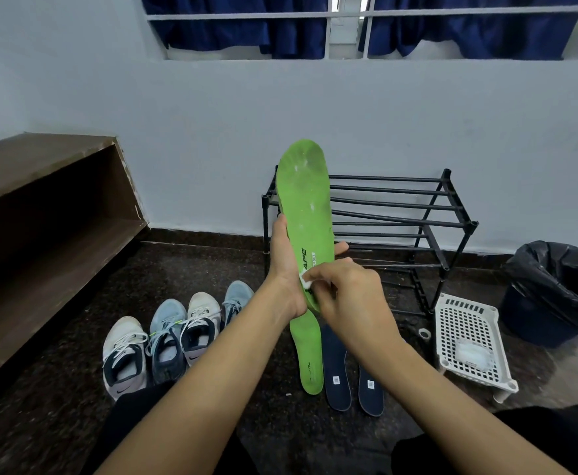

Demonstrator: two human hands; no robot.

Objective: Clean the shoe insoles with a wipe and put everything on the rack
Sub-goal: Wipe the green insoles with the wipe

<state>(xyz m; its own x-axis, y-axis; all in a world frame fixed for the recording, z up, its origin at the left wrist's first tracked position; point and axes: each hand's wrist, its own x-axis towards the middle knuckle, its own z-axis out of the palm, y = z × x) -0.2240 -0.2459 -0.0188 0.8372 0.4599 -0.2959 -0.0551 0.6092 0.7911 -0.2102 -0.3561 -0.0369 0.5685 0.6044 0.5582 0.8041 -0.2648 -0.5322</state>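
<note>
Four sneakers sit left of my left hand, which grips one green insole upright so its face meets me. My right hand pinches the wipe against its heel. Below my hands lie a second green insole and two navy insoles; the rack stands behind.

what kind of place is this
Probably a room in a home: a black shoe rack, a row of sneakers and a curtained window point to that.
</note>
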